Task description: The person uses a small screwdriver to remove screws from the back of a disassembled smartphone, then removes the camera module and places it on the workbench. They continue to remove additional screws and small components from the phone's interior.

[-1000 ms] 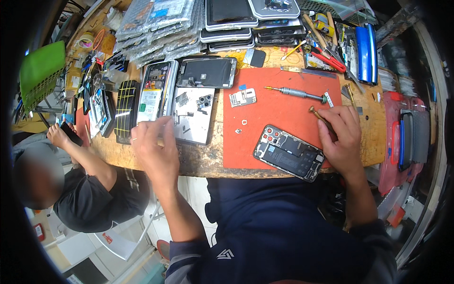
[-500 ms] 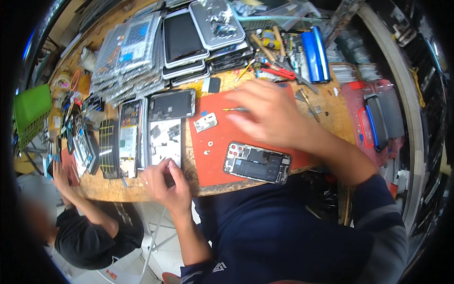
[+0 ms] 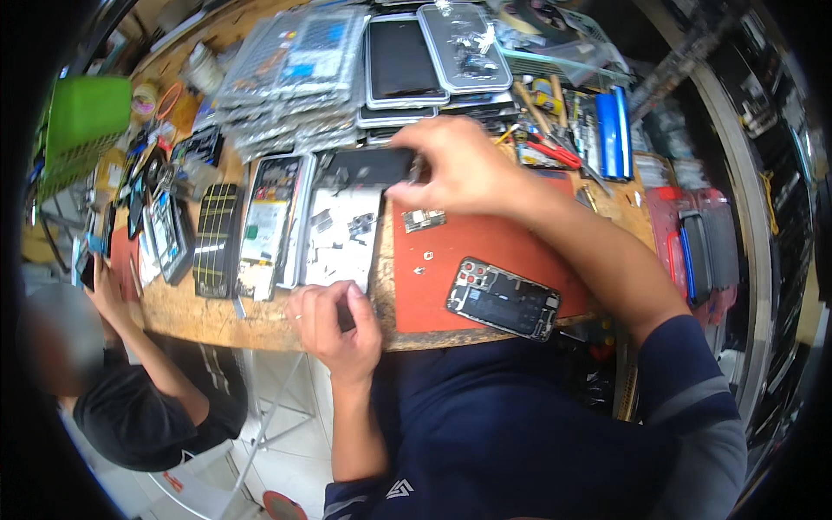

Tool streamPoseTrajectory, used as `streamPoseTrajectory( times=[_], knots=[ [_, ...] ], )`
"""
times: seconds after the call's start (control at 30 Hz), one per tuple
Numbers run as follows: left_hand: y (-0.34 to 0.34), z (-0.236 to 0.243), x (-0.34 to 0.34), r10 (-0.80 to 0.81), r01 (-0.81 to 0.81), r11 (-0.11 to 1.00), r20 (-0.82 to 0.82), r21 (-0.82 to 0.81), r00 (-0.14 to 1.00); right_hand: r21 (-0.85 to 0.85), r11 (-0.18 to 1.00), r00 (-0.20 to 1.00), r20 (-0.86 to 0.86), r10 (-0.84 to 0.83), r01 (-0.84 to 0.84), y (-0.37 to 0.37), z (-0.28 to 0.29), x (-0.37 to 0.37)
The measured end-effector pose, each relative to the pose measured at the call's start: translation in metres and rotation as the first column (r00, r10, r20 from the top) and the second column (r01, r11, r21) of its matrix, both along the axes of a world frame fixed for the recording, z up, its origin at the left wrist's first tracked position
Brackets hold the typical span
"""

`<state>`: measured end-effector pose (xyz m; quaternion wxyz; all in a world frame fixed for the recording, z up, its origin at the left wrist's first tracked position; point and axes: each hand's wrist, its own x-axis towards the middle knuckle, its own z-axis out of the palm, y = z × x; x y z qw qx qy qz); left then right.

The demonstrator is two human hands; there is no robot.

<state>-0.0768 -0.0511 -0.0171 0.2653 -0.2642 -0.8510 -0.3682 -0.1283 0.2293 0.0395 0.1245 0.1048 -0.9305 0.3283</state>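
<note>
My right hand (image 3: 459, 165) grips the end of a black screen panel (image 3: 355, 165) between fingers and thumb, above a white board with small parts (image 3: 338, 256). My left hand (image 3: 338, 325) rests at the bench's front edge, fingers loosely curled, with nothing visible in them. An opened phone (image 3: 503, 299), camera rings and dark innards showing, lies on the orange mat (image 3: 416, 308). A small metal plate (image 3: 423, 219) and two tiny pieces (image 3: 427, 256) sit on the mat too. An opened device (image 3: 264, 221) and a black case with yellow lines (image 3: 217, 240) lie left of the board.
Stacked bubble-wrapped packets (image 3: 286, 69) and screens (image 3: 399, 56) fill the back. Tools with red pliers (image 3: 563, 158), blue rolls (image 3: 613, 134) and a red bin (image 3: 672, 243) are at right. A co-worker (image 3: 130, 399) sits left, near a green basket (image 3: 87, 121).
My right hand has let go of the brass screwdriver and moved leftward and up onto the black panel. My left hand's fingers have curled. The view has also shifted.
</note>
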Motion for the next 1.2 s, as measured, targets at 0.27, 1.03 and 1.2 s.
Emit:
streamPoseTrajectory(
  times=[0.27, 1.03, 1.2],
  knots=[
    [0.003, 0.002, -0.001, 0.016, -0.016, 1.000, 0.008, 0.020, 1.000, -0.460, 0.876, 0.930, 0.366, 0.040, 0.143, 0.052, 0.041, 0.022],
    [0.045, 0.065, -0.151, -0.087, 0.159, 0.933, 0.226, -0.322, 0.970, -0.081, 0.997, 0.999, -0.046, -0.021, 0.017, 0.044, 0.000, 0.061],
    [0.016, 0.105, -0.123, -0.167, 0.177, 0.984, 0.437, 0.017, 0.884, 0.002, 1.000, 0.987, -0.156, 0.027, -0.027, 0.022, -0.020, 0.031]
  ],
)
